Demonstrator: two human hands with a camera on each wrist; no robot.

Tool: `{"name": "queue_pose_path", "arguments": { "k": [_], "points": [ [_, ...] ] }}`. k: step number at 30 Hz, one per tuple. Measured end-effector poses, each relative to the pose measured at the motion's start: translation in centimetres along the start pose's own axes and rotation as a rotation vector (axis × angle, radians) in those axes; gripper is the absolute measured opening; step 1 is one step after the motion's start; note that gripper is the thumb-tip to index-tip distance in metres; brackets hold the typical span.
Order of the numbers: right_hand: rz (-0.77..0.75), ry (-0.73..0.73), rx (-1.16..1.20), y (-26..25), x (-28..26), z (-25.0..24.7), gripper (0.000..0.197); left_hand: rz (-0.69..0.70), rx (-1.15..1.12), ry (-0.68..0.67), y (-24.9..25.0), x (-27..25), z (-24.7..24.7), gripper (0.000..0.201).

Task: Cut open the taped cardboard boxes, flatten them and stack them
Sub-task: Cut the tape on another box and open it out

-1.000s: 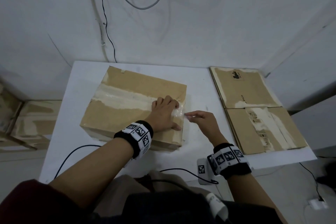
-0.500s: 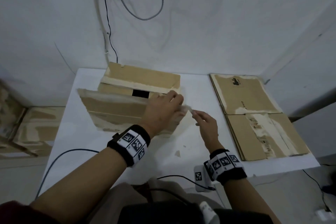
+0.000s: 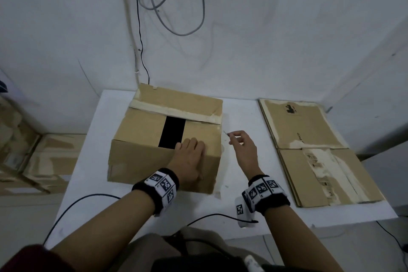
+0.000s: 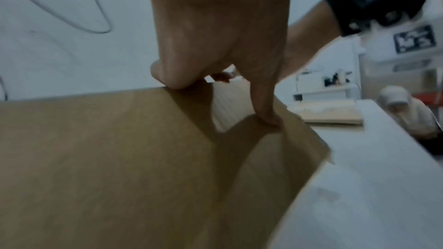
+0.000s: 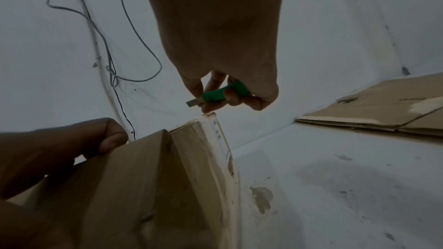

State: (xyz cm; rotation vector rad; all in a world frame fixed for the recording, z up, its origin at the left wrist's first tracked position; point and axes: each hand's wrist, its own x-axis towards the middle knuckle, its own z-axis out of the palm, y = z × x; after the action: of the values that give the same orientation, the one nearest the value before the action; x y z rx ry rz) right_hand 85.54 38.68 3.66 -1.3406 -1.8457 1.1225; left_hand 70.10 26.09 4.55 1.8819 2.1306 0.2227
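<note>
The left hand (image 3: 190,160) lies flat-fingered on the near top edge of the brown cardboard box (image 3: 141,157), mid white counter (image 3: 92,146). Just right, over bare counter, the right hand (image 3: 241,147) grips a green-handled utility knife (image 5: 221,93), its colour visible only from the wrist. Farther right lie flattened brown cardboard boxes (image 3: 309,139). The box gapes dark on top.

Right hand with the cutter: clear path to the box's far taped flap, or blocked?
Probably yes. The right hand holds the green cutter just off the box by its right edge; the left hand rests at the near edge, clear of the far flap.
</note>
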Motion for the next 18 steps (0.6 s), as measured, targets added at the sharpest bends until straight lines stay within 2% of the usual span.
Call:
{"name": "queue_pose_path", "arguments": {
  "k": [5, 7, 9, 12, 15, 18],
  "points": [
    [-0.045, -0.025, -0.046, 0.6, 1.2, -0.4, 0.009, -0.232, -0.622, -0.063, 0.1, 3.8, -3.0, 0.050],
    [-0.067, -0.046, -0.095, 1.0, 1.9, -0.3, 0.005, -0.360, -0.876, -0.106, 0.5, 5.6, -4.0, 0.035],
    [-0.093, -0.051, -0.156, 1.1, 2.6, -0.1, 0.006, -0.489, -1.243, -0.130, 0.8, 7.2, -4.7, 0.024],
    [-0.127, -0.034, -0.224, 0.8, 3.6, -0.1, 0.009, -0.684, -1.749, -0.013, 1.0, 9.1, -5.1, 0.011],
    [-0.170, -0.032, -0.245, 1.1, 4.6, 0.2, 0.011, -0.714, -1.931, 0.059, 1.2, 10.1, -4.5, 0.018],
    [-0.159, -0.046, -0.247, 1.5, 5.3, 0.6, 0.016, -0.727, -1.965, 0.106, 1.3, 10.6, -3.5, 0.004]
  ]
}}
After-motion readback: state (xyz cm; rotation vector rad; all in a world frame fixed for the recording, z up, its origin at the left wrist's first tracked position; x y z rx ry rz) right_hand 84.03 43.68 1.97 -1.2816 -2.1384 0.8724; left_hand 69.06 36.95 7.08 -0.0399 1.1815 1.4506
